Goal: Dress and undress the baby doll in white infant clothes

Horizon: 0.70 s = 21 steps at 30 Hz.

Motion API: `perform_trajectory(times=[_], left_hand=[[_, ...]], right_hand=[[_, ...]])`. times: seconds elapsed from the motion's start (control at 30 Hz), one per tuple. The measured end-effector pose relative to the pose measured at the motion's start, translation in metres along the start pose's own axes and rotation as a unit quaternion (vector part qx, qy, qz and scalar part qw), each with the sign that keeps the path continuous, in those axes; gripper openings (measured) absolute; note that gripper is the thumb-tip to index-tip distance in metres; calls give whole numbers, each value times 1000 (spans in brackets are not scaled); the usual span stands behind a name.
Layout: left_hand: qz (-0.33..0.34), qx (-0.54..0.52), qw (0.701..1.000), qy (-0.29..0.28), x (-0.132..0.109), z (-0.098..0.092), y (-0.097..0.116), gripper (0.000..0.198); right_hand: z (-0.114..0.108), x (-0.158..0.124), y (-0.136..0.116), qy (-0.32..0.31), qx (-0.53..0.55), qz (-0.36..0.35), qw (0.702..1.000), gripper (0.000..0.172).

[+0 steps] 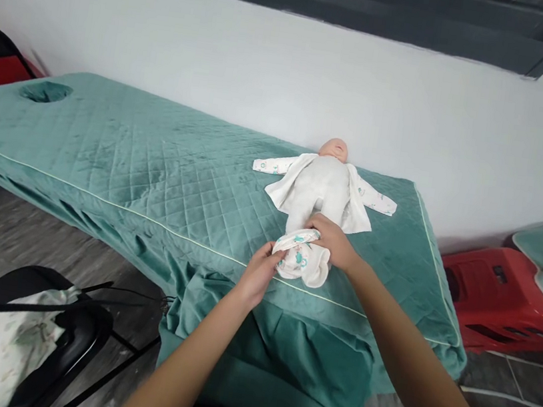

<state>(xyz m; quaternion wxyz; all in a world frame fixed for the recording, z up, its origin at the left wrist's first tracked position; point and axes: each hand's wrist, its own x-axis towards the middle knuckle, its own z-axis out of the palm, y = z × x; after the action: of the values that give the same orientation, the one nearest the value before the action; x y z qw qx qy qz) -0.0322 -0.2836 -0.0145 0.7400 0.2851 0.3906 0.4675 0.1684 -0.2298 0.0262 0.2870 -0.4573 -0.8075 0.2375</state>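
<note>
A baby doll lies on its back near the right end of a green quilted massage bed. An open white printed top is spread under its arms. White printed trousers are bunched round the doll's feet. My left hand pinches the left side of the bunched trousers. On the right side my right hand grips the trousers' upper edge at the doll's legs. Both hands are closed on the cloth.
The bed has a face hole at its far left and stands against a white wall. A black chair with patterned cloth on it stands at lower left. A red plastic object lies on the floor at right.
</note>
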Motion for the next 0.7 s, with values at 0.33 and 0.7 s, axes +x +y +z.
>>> perform_trajectory(times=[0.33,0.7], left_hand=[[90,179,976,-83,25,-17,20,25],[153,269,949,-52,49,-31,24,23]], right_hand=[[-13,3,-14,-86,70,87,990,25],[-14,5,-22,-130,32,164,977,24]])
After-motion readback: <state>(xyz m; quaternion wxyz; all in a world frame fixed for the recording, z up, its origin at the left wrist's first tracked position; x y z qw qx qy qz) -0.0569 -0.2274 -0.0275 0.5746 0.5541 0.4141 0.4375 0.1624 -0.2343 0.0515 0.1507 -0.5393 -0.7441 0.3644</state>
